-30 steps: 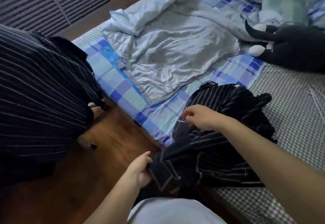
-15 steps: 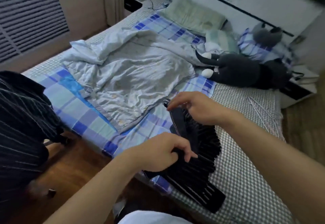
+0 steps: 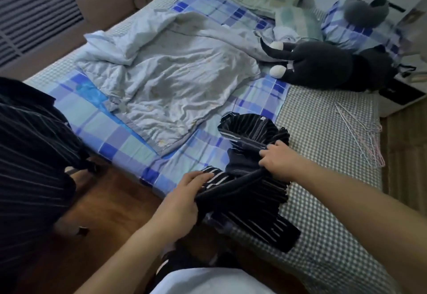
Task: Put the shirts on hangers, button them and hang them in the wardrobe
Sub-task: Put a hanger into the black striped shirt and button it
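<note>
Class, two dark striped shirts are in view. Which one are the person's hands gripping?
The striped shirt on the bed: the left hand and right hand both grip it at the bed's near edge. The other striped shirt hangs untouched at far left.

Bed (image 3: 328, 236) — quilt (image 3: 175, 85), striped shirt (image 3: 251, 132), hangers (image 3: 360, 136), plush toy (image 3: 323, 67).

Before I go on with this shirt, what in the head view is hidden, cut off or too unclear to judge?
- Striped shirt: bunched between left hand and right hand; buttons and collar hidden in folds.
- Wire hangers: thin and overlapping, count unclear.
- Second striped garment: cut off by the left edge; whether it hangs on a hanger cannot be told.
- Wardrobe: not in view.
</note>
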Demonstrator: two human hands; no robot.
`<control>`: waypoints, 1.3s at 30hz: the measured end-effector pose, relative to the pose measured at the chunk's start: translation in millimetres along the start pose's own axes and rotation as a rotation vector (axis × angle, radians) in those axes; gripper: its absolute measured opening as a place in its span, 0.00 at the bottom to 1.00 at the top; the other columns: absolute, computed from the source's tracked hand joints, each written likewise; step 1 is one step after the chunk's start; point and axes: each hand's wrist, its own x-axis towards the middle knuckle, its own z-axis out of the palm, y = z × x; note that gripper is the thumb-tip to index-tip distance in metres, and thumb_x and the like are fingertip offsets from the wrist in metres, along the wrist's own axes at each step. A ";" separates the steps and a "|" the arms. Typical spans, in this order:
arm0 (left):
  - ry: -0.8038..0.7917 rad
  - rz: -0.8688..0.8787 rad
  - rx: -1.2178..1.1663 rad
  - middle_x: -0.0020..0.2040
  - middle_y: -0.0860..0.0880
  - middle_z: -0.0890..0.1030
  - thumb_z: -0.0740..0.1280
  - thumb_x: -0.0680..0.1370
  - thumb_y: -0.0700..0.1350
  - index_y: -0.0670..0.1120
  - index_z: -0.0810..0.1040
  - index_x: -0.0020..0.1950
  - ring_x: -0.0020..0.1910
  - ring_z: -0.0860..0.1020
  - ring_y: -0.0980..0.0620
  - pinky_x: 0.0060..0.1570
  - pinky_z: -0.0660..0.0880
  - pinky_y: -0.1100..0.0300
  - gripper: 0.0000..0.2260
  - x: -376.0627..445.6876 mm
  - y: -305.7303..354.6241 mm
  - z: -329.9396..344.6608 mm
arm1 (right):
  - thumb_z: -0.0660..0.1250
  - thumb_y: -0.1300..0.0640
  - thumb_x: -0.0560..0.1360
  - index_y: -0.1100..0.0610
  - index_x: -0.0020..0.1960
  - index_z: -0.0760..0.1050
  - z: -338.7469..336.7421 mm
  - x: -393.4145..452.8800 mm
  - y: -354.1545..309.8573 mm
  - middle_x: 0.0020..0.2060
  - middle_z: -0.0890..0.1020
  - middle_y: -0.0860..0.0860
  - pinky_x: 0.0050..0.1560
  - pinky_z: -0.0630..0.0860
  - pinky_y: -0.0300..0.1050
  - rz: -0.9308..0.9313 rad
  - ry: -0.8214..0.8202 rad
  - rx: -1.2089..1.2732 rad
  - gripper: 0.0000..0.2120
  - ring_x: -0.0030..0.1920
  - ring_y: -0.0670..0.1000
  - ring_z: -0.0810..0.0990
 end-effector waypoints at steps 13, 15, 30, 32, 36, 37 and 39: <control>0.171 0.273 0.302 0.50 0.47 0.85 0.64 0.77 0.35 0.53 0.82 0.53 0.52 0.81 0.41 0.45 0.73 0.52 0.14 96.6 58.3 -64.0 | 0.56 0.46 0.83 0.57 0.44 0.79 41.9 -192.8 82.2 0.47 0.83 0.58 0.46 0.75 0.50 1.126 0.302 0.802 0.20 0.48 0.59 0.81; -0.041 0.545 0.378 0.56 0.53 0.84 0.64 0.78 0.36 0.56 0.82 0.57 0.56 0.80 0.47 0.52 0.75 0.55 0.18 97.2 103.3 -49.4 | 0.61 0.57 0.82 0.53 0.55 0.80 36.4 -196.9 50.4 0.56 0.82 0.52 0.55 0.77 0.50 1.046 0.365 0.878 0.10 0.55 0.55 0.80; -0.474 0.876 0.620 0.53 0.60 0.83 0.64 0.80 0.37 0.59 0.80 0.61 0.51 0.78 0.59 0.50 0.74 0.62 0.18 -31.0 199.9 3.7 | 0.70 0.45 0.74 0.50 0.51 0.83 53.1 -238.0 -68.3 0.58 0.83 0.45 0.66 0.72 0.54 0.199 0.351 0.347 0.11 0.66 0.54 0.73; -0.410 0.776 0.556 0.50 0.65 0.81 0.65 0.80 0.36 0.59 0.81 0.56 0.50 0.77 0.66 0.53 0.73 0.66 0.17 -27.5 214.7 -3.6 | 0.68 0.43 0.74 0.49 0.47 0.81 56.2 -258.1 -48.2 0.49 0.84 0.45 0.60 0.75 0.51 0.310 0.398 0.362 0.11 0.59 0.51 0.76; -0.029 0.606 0.533 0.50 0.59 0.80 0.69 0.79 0.37 0.61 0.79 0.52 0.49 0.77 0.62 0.48 0.68 0.71 0.16 -54.3 262.7 -4.4 | 0.64 0.41 0.79 0.49 0.42 0.73 54.7 -348.0 -20.1 0.44 0.81 0.50 0.46 0.74 0.49 0.596 0.666 0.513 0.14 0.49 0.54 0.80; 0.068 0.586 0.534 0.51 0.57 0.80 0.69 0.80 0.39 0.60 0.80 0.54 0.50 0.77 0.59 0.50 0.69 0.66 0.14 -68.8 279.2 -1.1 | 0.63 0.40 0.79 0.49 0.41 0.71 52.1 -374.7 -16.5 0.42 0.81 0.51 0.42 0.72 0.48 0.630 0.751 0.518 0.14 0.46 0.56 0.80; 0.233 0.538 0.544 0.54 0.53 0.81 0.70 0.80 0.41 0.55 0.82 0.57 0.52 0.76 0.53 0.53 0.69 0.58 0.10 -99.8 316.1 2.9 | 0.61 0.37 0.77 0.50 0.39 0.69 45.0 -427.1 -15.0 0.36 0.79 0.50 0.38 0.69 0.47 0.664 0.949 0.523 0.17 0.39 0.56 0.80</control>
